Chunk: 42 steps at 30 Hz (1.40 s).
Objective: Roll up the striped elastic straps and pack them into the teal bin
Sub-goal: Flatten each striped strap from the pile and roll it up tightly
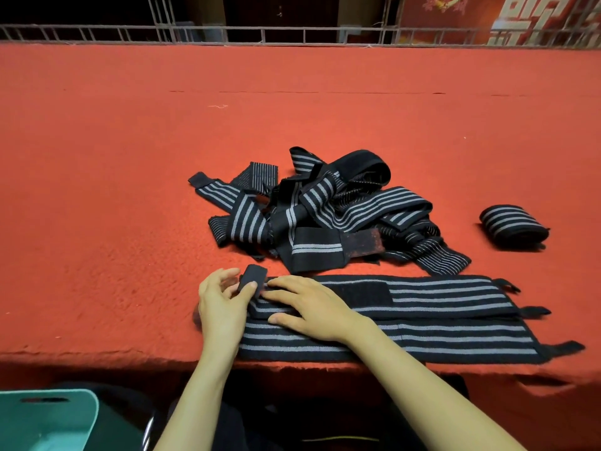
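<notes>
Red felt table [130, 190] (flat strap [439, 340] underhand)

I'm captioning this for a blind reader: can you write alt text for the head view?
Both hands, left hand and right hand, start rolling a flat striped strap at its left end on a red table. Behind lie a tangled strap pile and one rolled strap; the teal bin sits lower left.

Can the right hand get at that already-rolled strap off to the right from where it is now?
Probably yes. The rolled strap sits alone on the red cloth, nothing between it and the right hand, which is pressing the flat strap.
</notes>
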Available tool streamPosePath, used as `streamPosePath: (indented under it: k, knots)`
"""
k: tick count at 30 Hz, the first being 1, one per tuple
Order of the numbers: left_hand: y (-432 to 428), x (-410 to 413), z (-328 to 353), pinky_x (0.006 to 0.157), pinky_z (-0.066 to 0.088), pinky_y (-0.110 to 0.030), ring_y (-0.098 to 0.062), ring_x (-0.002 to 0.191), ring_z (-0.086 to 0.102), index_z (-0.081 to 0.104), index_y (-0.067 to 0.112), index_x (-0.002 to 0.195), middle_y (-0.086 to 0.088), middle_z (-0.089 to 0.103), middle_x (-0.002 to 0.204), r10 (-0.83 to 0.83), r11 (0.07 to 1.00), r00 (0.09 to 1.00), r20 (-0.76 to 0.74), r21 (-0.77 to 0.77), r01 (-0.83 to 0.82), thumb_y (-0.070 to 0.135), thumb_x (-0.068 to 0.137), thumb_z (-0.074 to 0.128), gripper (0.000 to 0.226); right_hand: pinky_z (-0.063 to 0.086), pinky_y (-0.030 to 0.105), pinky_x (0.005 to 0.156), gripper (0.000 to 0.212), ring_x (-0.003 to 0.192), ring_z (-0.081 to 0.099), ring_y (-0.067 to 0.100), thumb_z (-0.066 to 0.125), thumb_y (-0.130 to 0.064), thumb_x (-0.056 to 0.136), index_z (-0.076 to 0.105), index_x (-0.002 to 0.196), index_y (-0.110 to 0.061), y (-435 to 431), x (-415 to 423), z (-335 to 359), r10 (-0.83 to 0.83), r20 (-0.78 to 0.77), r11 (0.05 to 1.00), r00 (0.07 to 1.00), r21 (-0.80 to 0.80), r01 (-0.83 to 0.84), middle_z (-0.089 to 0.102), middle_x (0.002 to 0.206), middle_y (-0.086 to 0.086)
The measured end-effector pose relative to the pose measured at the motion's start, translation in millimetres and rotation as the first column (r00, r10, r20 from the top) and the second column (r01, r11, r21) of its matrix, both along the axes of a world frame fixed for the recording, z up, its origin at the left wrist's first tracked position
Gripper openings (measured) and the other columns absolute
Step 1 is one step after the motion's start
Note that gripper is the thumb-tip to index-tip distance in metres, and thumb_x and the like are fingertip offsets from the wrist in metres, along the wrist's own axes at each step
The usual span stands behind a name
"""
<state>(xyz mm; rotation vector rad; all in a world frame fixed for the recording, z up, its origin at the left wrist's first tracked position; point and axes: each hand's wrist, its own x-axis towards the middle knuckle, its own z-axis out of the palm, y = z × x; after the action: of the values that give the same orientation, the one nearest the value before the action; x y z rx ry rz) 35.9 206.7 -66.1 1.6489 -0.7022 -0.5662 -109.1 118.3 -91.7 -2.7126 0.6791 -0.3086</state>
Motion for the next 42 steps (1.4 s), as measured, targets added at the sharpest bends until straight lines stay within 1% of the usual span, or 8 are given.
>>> streamPosePath:
  k: [6,13,17,20,28,33,37,42]
  knots:
    - [-5,-12,4,0.080,0.040,-0.027,-0.018,0.091,0.061,0.056,0.023,0.095,0.010,0.064,0.090,-0.070,0.996,0.948,0.310,0.081,0.047,0.005,0.083,0.063,0.022,0.021,0.028,0.115,0.050,0.136,0.031,0.009,0.053,-0.053,0.091,0.052,0.136,-0.030,-7,-30,7,-0.046,0.006,0.997,0.999,0.065,0.045,0.040,0.147,-0.008]
    - [-4,-26,-5,0.091,0.041,-0.032,-0.021,0.111,0.054,0.061,0.011,0.116,-0.002,0.064,0.114,-0.171,0.981,0.742,0.649,0.185,0.065,0.001,0.086,0.058,0.032,0.020,0.027,0.114,0.059,0.136,0.028,0.005,0.054,-0.064,0.084,0.046,0.137,-0.041,-21,-83,11,-0.235,-0.056,0.962,0.970,0.132,0.241,0.035,0.147,-0.018]
    - [-10,-29,-9,0.096,0.034,-0.021,-0.017,0.114,0.052,0.069,0.014,0.105,0.003,0.065,0.114,-0.316,0.949,0.673,0.668,0.240,0.207,0.005,0.082,0.064,0.024,0.021,0.027,0.113,0.056,0.134,0.031,0.004,0.053,-0.063,0.085,0.048,0.136,-0.039,-20,-87,8,-0.264,-0.027,0.957,0.964,0.118,0.265,0.038,0.145,-0.018]
    - [-8,-23,-2,0.096,0.032,-0.017,-0.010,0.114,0.054,0.072,0.019,0.106,0.009,0.066,0.115,-0.324,0.946,0.754,0.572,0.211,0.247,0.019,0.090,0.060,0.019,0.019,0.023,0.111,0.056,0.134,0.031,0.003,0.054,-0.062,0.085,0.049,0.136,-0.039,-18,-86,7,-0.272,-0.002,0.957,0.962,0.104,0.271,0.039,0.144,-0.018]
    - [-10,-11,2,0.091,0.042,-0.023,-0.009,0.099,0.060,0.064,0.026,0.100,0.012,0.064,0.100,-0.333,0.938,0.886,0.323,0.210,0.276,0.006,0.082,0.069,0.027,0.019,0.027,0.113,0.071,0.135,0.026,0.004,0.051,-0.077,0.073,0.045,0.135,-0.043,-17,-86,6,-0.272,-0.018,0.957,0.962,0.101,0.273,0.034,0.147,-0.019]
    - [-15,-13,-4,0.099,0.041,-0.036,-0.017,0.111,0.051,0.053,0.019,0.116,0.002,0.052,0.114,-0.314,0.922,0.889,0.334,0.331,0.201,0.018,0.079,0.074,0.043,0.026,0.028,0.111,0.074,0.130,0.036,0.006,0.048,-0.079,0.072,0.048,0.131,-0.035,-22,-85,13,-0.230,-0.048,0.968,0.972,0.088,0.233,0.045,0.140,-0.016]
    - [-19,-19,5,0.082,0.037,-0.029,-0.020,0.101,0.051,0.045,0.018,0.102,0.003,0.049,0.108,-0.308,0.902,0.862,0.403,0.411,0.131,0.020,0.079,0.072,0.036,0.023,0.023,0.109,0.071,0.130,0.037,0.004,0.049,-0.076,0.074,0.051,0.131,-0.034,-24,-88,13,-0.214,-0.033,0.973,0.976,0.077,0.216,0.046,0.140,-0.017]
    - [-20,-41,7,0.083,0.028,-0.021,-0.017,0.105,0.044,0.048,0.015,0.105,0.004,0.046,0.106,-0.313,0.936,0.743,0.592,0.325,0.136,0.006,0.081,0.063,0.030,0.017,0.019,0.108,0.071,0.134,0.031,0.002,0.046,-0.077,0.074,0.050,0.132,-0.038,-21,-89,7,-0.251,0.000,0.966,0.968,0.066,0.250,0.040,0.144,-0.018]
